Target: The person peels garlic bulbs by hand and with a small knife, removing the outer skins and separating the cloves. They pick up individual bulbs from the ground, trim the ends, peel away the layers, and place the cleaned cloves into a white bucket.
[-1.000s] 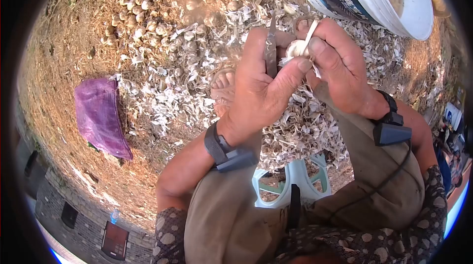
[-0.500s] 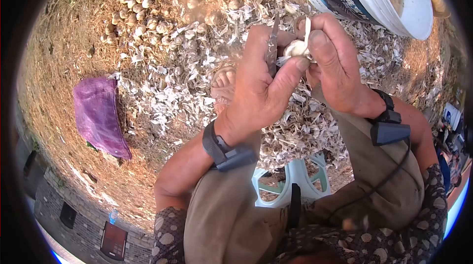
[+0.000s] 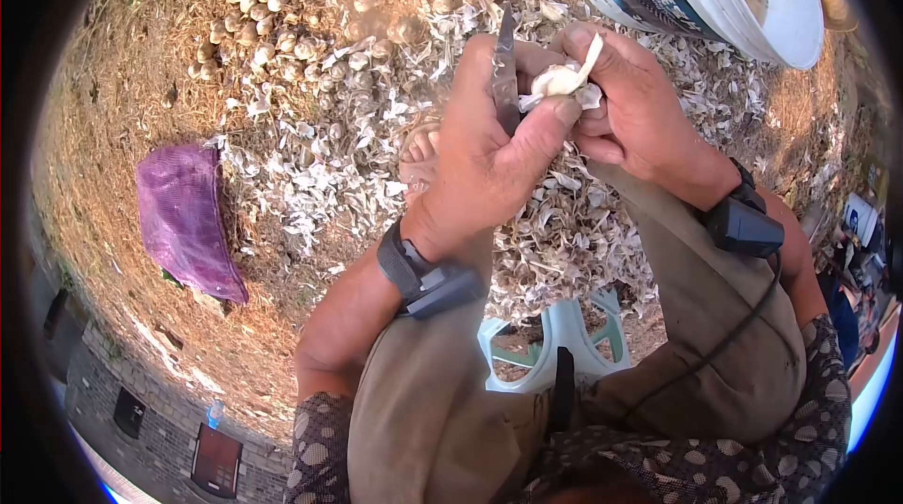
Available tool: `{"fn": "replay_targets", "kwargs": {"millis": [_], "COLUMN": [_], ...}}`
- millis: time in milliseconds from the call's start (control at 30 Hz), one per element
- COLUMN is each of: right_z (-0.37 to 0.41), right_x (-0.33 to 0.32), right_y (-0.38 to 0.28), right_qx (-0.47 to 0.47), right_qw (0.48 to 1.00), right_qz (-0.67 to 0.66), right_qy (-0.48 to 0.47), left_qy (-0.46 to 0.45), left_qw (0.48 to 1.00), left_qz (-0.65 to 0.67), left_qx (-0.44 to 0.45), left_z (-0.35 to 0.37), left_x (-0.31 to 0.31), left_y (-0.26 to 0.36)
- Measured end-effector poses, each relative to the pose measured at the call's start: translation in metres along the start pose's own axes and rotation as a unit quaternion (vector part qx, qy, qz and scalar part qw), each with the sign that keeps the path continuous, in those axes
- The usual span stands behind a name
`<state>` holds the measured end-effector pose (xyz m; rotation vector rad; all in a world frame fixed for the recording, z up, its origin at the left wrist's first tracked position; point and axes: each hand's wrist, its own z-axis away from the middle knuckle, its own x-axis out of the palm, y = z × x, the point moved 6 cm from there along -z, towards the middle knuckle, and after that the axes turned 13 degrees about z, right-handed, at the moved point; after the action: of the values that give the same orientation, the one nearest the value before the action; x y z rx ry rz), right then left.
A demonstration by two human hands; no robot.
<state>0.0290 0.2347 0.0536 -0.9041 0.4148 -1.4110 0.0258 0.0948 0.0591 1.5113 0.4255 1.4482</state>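
Garlic clove [image 3: 557, 81], pale and partly stripped, sits pinched between both hands in front of the person's knees, held above the ground. The left hand [image 3: 480, 156] is closed around a knife [image 3: 505, 71], whose narrow blade points up and away from the body just left of the clove. The thumb of that hand presses against the clove's near side. The right hand [image 3: 640, 118] is curled shut on the clove from the other side, fingertips on top of it. A strip of white skin [image 3: 593, 51] stands up from the clove beside the right forefinger. Each wrist carries a dark band with a small block on it, and a thin cable runs from the right one along the arm.

Below the hands lies a broad heap of papery peelings [image 3: 564, 231], spread over dry, straw-strewn ground. A bare foot [image 3: 420, 151] shows among them, just left of the left hand. Unpeeled garlic bulbs [image 3: 254, 24] lie scattered farther out, to the upper left. A white bucket [image 3: 696, 6] with a dark label stands near the right hand, with peeled cloves showing inside it. A purple mesh bag [image 3: 183, 217] lies flat, well apart on the left. A pale plastic stool [image 3: 555, 344] shows between the knees.
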Motion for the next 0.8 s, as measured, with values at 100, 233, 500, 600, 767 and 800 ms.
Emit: {"fn": "replay_targets", "kwargs": {"millis": [100,233,500,600,767,800], "right_z": [-0.002,0.001,0.012,0.014,0.019,0.02], "right_x": [-0.005,-0.001,0.007,0.002,0.003,-0.001], "right_y": [0.014,-0.003,-0.02,-0.018,-0.02,-0.017], "right_qx": [0.05,-0.016,-0.098,-0.058,-0.028,-0.037], "right_qw": [0.995,0.983,0.972,0.979,0.979,0.982], "right_qz": [-0.034,0.18,0.203,0.174,0.17,0.143], "right_qy": [-0.079,-0.016,-0.072,-0.09,-0.106,-0.117], "left_qy": [0.055,0.067,0.015,0.01,0.047,0.061], "left_qw": [0.979,0.984,0.996,0.989,0.97,0.966], "left_qz": [0.151,0.143,0.078,0.121,0.192,0.202], "left_qx": [-0.122,-0.085,-0.048,-0.084,-0.139,-0.147], "left_z": [0.008,0.009,0.009,0.011,0.015,0.018], "left_x": [-0.015,-0.023,-0.013,-0.02,-0.022,-0.023], "left_y": [-0.015,-0.012,0.004,-0.001,-0.001,-0.001]}}
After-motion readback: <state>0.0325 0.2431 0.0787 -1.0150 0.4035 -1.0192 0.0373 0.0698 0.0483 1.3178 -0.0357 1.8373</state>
